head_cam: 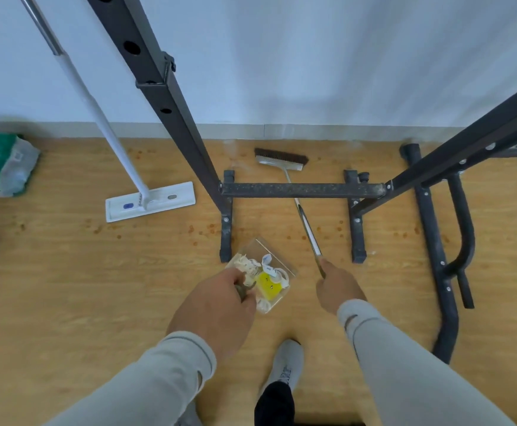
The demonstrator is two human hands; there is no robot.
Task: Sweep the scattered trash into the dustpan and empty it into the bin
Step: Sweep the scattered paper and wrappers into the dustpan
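Observation:
My left hand grips the handle of a clear dustpan held above the wood floor. Inside the pan lies a pile of trash: white paper scraps, pale shreds and a yellow piece. My right hand grips the top of a thin metal broom handle. That handle runs away from me under the black frame's crossbar to the broom head, whose dark bristles rest on the floor near the wall. No bin shows in view.
A black metal rack stands ahead, with floor feet and slanted posts. A white flat mop leans left. A green and white bag lies far left. Orange specks dot the floor. My grey shoe is below.

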